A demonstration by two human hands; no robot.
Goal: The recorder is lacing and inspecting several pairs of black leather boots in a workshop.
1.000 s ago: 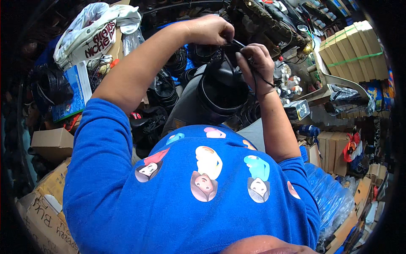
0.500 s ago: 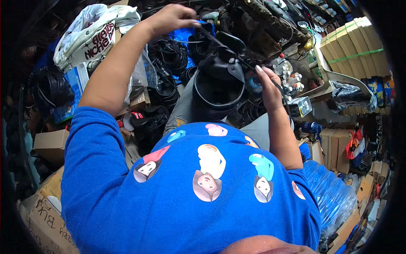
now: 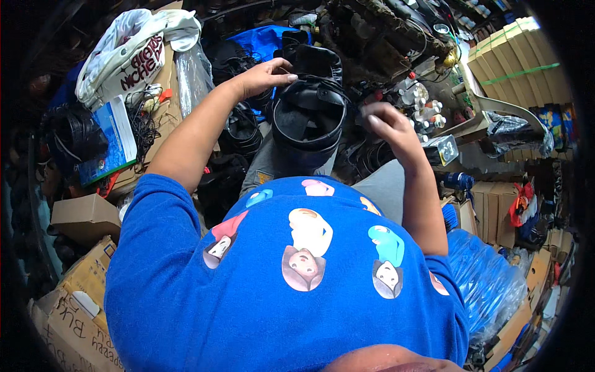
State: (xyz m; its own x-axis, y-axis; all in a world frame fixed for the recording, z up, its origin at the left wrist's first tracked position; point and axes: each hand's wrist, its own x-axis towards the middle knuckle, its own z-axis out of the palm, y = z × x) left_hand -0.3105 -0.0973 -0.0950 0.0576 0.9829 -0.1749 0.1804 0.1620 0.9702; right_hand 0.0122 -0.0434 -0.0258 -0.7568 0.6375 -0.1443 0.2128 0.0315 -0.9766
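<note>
A black leather boot (image 3: 280,134) stands between my knees, its round opening turned toward me and a dark flap (image 3: 317,62) raised on its far side. At the boot's upper left, my left hand (image 3: 268,77) is closed in a pinch on a thin black lace, little of which shows against the dark leather. My right hand (image 3: 389,123) is beside the boot on the right, slightly blurred, with fingers curled together on the lace's other end. The lace is hard to make out near both hands.
Black laces or cords (image 3: 240,127) lie left of the boot. Several small bottles (image 3: 427,111) stand beyond my right hand, near a metal tin (image 3: 441,152). A white cloth bag (image 3: 133,62), a blue-covered pad (image 3: 114,142) and a cardboard box (image 3: 87,214) are at left. Stacked boxes (image 3: 520,62) stand far right.
My left hand has come down and nearer to the boot, and my right hand has dropped slightly. The lace no longer stretches visibly between them. The boot has shifted a little left.
</note>
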